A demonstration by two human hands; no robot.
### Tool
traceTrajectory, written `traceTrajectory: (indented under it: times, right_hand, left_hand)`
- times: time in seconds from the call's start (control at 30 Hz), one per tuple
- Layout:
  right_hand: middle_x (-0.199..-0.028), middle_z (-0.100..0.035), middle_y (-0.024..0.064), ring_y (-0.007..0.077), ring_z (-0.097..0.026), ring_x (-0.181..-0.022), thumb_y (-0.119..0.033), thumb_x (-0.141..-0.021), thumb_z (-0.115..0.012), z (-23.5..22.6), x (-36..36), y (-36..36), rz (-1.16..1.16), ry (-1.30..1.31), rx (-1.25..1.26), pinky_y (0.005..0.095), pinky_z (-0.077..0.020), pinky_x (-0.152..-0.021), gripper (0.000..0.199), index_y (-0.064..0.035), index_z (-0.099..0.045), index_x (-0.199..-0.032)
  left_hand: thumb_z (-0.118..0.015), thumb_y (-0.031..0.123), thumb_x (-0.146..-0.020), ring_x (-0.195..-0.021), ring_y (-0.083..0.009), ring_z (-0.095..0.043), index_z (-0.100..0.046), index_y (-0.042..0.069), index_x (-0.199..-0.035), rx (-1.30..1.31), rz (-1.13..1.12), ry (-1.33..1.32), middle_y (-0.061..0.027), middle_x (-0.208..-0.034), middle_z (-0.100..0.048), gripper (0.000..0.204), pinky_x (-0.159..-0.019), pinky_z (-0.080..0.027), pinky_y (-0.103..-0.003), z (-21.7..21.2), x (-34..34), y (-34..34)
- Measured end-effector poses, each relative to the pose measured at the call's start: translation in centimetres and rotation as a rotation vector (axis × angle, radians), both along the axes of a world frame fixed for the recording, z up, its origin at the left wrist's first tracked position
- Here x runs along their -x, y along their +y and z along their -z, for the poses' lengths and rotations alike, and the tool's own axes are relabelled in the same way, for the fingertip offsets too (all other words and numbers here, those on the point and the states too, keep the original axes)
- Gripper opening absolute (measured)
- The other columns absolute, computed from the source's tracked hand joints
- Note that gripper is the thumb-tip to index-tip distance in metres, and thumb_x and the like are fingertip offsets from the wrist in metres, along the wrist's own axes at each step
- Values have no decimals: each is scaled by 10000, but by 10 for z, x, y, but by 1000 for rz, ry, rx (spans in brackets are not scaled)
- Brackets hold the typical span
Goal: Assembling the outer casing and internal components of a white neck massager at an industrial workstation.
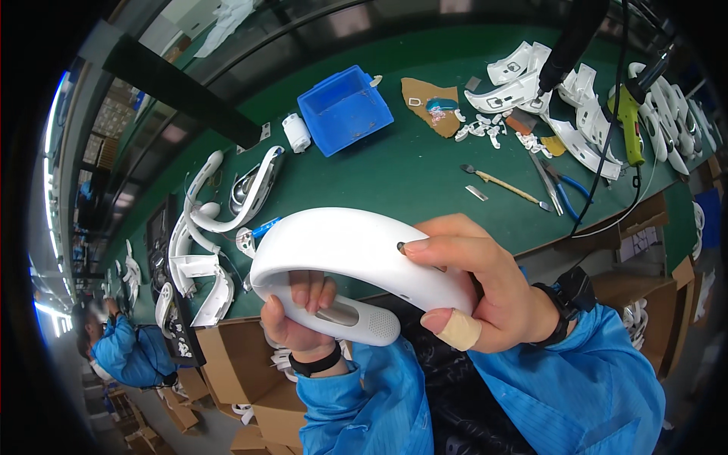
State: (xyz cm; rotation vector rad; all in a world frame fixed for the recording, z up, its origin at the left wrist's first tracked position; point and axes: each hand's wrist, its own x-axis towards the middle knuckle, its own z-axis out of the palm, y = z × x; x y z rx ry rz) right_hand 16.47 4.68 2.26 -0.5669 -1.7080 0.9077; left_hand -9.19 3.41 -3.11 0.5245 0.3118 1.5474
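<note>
I hold a curved white plastic shell (341,246) in front of me with both hands, above the green workbench (409,171). My left hand (299,318) grips its lower end, fingers wrapped around a part with a grey insert and a perforated patch. My right hand (474,292) clasps the other end, index finger lying on top by a small dark hole, thumb with a beige plaster underneath. Both wrists wear black bands under blue sleeves.
On the bench lie a blue bin (345,110), a white roll (296,132), several white curved parts at left (227,205) and at back right (553,98), pliers (565,186), a small tool (504,184) and a yellow-green powered tool (629,125). Cardboard boxes (235,368) stand below. Another person in blue (125,353) works at far left.
</note>
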Motion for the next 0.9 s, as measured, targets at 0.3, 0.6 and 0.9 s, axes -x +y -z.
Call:
traceTrajectory:
  times: [0.3, 0.6, 0.9]
  right_hand:
    - [-1218, -568, 214, 303, -595, -1046, -149, -888, -698, -2, -1, 3, -42, 8, 27, 366, -503, -859, 552, -18, -499, -1387]
    - [-1202, -567, 189, 317, -584, -1045, -159, -912, -679, -3, -4, 6, -66, 32, 68, 386, -485, -899, 528, -26, -508, -1394]
    - [-1275, -547, 211, 271, -598, -1137, -153, -884, -722, 6, 3, -7, -67, 112, 195, 360, -494, -938, 752, 8, -300, -1485]
  left_hand:
    - [-645, 319, -918, -692, -118, -493, -527, 1, -1279, -2, -2, 31, -24, -817, -530, 495, -665, -444, -309, -3, -1, 0]
    - [-640, 321, -920, -695, -122, -490, -524, 0, -1284, -2, 2, 32, -28, -816, -533, 499, -669, -447, -311, -3, -2, -1]
    - [-640, 335, -919, -714, -131, -537, -531, 6, -1285, -17, 13, 1, -46, -857, -583, 504, -690, -469, -325, 7, 7, -3]
